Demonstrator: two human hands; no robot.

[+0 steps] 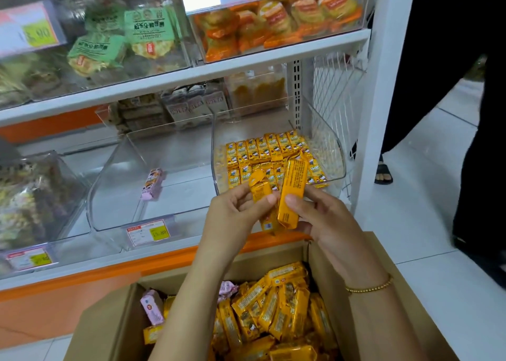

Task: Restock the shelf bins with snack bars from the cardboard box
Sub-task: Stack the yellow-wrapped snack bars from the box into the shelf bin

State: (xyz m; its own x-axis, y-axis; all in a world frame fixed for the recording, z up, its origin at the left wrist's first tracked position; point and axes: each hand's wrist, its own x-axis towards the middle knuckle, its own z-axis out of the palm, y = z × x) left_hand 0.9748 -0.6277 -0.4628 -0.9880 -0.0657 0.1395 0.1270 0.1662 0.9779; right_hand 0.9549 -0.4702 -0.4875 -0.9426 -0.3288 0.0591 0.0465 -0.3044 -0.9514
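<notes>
The open cardboard box [336, 275] at the bottom holds several yellow snack bars [273, 314] and a few pink ones [152, 307]. Above it, in front of the lower shelf, my left hand [232, 215] pinches a yellow bar [260, 190] and my right hand [325, 218] grips a second yellow bar [293, 185] held upright. Behind them the clear right bin [332, 144] has rows of yellow bars [262, 149] standing in it. The clear middle bin [109, 174] contains one pink bar [153, 182].
A clear bin of mixed snacks [32, 196] stands at the left. The upper shelf holds green packs [147, 32] and orange packs [273, 21]. A white shelf post [383, 86] rises at the right, and beyond it stands a person in black [471, 114] with a sandalled foot [383, 173].
</notes>
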